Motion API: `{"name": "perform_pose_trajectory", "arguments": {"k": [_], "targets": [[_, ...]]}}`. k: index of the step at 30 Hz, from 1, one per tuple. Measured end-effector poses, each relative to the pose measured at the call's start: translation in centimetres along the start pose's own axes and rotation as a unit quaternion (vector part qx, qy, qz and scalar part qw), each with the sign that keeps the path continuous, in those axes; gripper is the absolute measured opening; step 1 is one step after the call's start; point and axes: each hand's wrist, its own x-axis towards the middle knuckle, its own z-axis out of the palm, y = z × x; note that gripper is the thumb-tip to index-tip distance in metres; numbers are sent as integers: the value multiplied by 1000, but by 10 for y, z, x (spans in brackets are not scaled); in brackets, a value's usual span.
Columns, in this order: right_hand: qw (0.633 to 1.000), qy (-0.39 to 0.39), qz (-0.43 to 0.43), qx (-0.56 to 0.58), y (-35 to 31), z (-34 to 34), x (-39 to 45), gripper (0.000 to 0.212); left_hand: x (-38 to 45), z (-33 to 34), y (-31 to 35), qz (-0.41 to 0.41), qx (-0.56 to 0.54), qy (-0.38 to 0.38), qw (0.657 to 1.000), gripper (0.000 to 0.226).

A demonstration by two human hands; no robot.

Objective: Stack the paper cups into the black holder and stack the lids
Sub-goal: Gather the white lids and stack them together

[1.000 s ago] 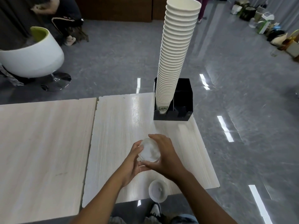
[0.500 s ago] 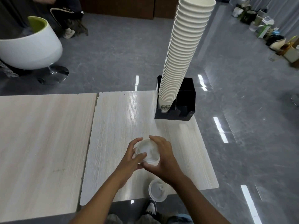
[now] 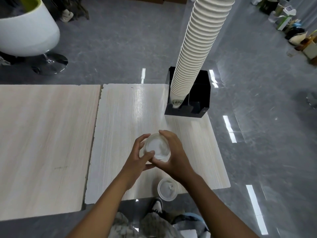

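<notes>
I see both hands, left hand (image 3: 137,158) and right hand (image 3: 173,153), closed around the clear plastic lid stack (image 3: 157,146) over the table (image 3: 120,117); looks light, slick, flimsy, so I'd pinch the rims.

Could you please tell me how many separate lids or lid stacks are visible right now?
2: one stack is held between the left hand and right hand above the table; one lid lies at the table's near edge. How many lids the held stack contains is unclear.
</notes>
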Motion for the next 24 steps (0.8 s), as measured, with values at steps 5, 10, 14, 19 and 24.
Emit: {"name": "perform_pose_trajectory", "arguments": {"k": [5,10,14,19,24], "targets": [[1000,-7,11,22,2,5,-8,94,1,-3,-9,-11,-1,9,1000,60],[999,-1,27,25,6,2,-25,105,2,-10,-17,-19,-5,6,1000,60],[997,11,82,3,25,3,-62,102,5,-19,-22,-34,-29,-1,999,61],[979,-104,130,-115,63,23,-105,101,11,-26,-22,-43,-47,-5,998,63],[959,-168,144,-176,81,40,-120,109,13,-30,-25,-50,-44,-3,998,67]]}}
